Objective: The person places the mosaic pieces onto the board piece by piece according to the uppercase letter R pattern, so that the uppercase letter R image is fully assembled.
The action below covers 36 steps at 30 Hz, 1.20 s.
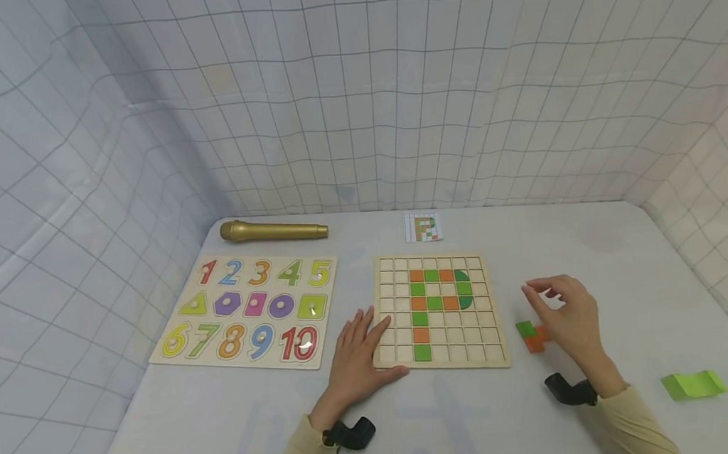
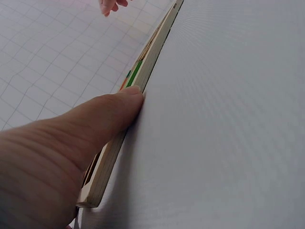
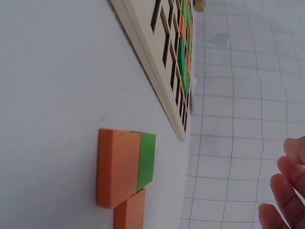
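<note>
A wooden grid board (image 1: 437,337) holds green and orange tiles (image 1: 421,335) set out like a letter P, with rounded dark green pieces (image 1: 462,275) at its right. My left hand (image 1: 358,356) rests at the board's lower left corner with fingers spread. In the left wrist view its thumb (image 2: 112,109) touches the board's front edge. My right hand (image 1: 570,314) hovers right of the board, thumb and fingertips close together and nothing visible between them. Beside and below it lie a loose green tile (image 1: 526,329) and two orange tiles (image 3: 119,167).
A puzzle board of numbers and shapes (image 1: 220,356) lies at the left, with a gold microphone (image 1: 274,231) behind it. A small pattern card (image 1: 410,228) lies behind the grid board. A bright green curved block (image 1: 694,385) sits at the right front.
</note>
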{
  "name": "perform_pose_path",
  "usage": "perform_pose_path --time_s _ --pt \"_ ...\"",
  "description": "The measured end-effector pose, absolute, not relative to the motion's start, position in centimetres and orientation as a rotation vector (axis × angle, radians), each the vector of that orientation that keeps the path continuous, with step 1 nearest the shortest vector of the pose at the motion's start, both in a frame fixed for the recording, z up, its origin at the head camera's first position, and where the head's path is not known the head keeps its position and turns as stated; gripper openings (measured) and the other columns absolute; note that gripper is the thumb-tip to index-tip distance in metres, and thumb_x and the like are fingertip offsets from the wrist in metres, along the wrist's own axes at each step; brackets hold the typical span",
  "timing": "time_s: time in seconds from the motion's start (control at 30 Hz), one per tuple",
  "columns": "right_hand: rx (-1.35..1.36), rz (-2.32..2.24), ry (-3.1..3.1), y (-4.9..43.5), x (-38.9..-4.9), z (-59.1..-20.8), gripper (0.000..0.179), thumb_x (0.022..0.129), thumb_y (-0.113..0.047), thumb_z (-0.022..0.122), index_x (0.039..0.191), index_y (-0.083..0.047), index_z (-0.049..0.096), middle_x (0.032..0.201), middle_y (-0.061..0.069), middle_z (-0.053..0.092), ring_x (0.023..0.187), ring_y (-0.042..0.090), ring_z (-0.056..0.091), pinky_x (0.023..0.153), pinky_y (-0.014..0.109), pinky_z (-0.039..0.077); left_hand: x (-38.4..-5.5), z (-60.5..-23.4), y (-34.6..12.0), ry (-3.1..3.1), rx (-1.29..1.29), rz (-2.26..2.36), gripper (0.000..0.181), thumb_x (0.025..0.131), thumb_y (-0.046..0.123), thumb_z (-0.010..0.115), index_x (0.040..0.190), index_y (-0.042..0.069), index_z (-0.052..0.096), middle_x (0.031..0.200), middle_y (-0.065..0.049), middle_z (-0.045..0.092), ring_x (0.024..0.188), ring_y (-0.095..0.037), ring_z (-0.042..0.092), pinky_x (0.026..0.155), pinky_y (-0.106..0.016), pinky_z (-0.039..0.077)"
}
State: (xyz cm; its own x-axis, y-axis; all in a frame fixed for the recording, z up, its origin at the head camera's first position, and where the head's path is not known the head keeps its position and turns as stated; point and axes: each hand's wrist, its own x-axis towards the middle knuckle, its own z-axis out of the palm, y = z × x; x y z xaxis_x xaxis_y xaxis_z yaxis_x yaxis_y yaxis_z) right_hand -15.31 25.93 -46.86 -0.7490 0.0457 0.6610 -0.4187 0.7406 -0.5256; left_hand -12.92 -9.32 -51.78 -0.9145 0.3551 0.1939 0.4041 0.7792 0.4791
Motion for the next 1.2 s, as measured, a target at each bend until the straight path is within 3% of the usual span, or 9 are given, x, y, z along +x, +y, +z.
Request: perform_pose_path --time_s 0.3,0.77,1.0,1.2 --pt "0.171 0.813 -2.378 29.5 -15.7 -51.1 0.019 0.078 -0.026 0.079 0.089 -0.012 0.073 0.081 -0.001 0.063 0.071 0.01 0.047 0.058 0.025 0.036 -12.9 -51.8 -9.3 -2.876 -0.613 -0.811 0.088 0.072 0.057 0.073 0.143 0.014 0.044 0.152 -0.014 0.027 0.142 -0.029 0.014 0.113 -0.045 0.01" --pt "0.024 0.779 -2.789 28.3 -13.2 -47.7 0.027 0.081 -0.02 0.076 0.097 0.001 0.07 0.087 0.012 0.063 0.079 0.029 0.054 0.059 0.034 0.044 -12.9 -51.7 -9.3 -2.875 -0.615 -0.821 0.087 0.072 0.055 0.074 0.143 0.013 0.044 0.152 -0.014 0.027 0.141 -0.03 0.014 0.113 -0.046 0.01" --pt "-0.017 0.794 -2.908 28.6 -13.0 -47.6 0.031 0.083 -0.024 0.074 0.1 0.002 0.069 0.084 0.007 0.063 0.075 0.024 0.054 0.057 0.031 0.043 -12.9 -51.7 -9.3 -2.873 -0.619 -0.823 0.088 0.072 0.056 0.074 0.143 0.014 0.044 0.152 -0.014 0.027 0.142 -0.03 0.014 0.113 -0.045 0.009" --pt "-0.075 0.83 -2.989 29.0 -12.8 -47.6 0.044 0.084 -0.037 0.072 0.103 0.002 0.066 0.081 0.005 0.064 0.07 0.02 0.055 0.054 0.03 0.042 -12.9 -51.8 -9.4 -2.871 -0.621 -0.814 0.088 0.072 0.056 0.073 0.143 0.014 0.044 0.152 -0.014 0.027 0.142 -0.029 0.014 0.114 -0.045 0.009"
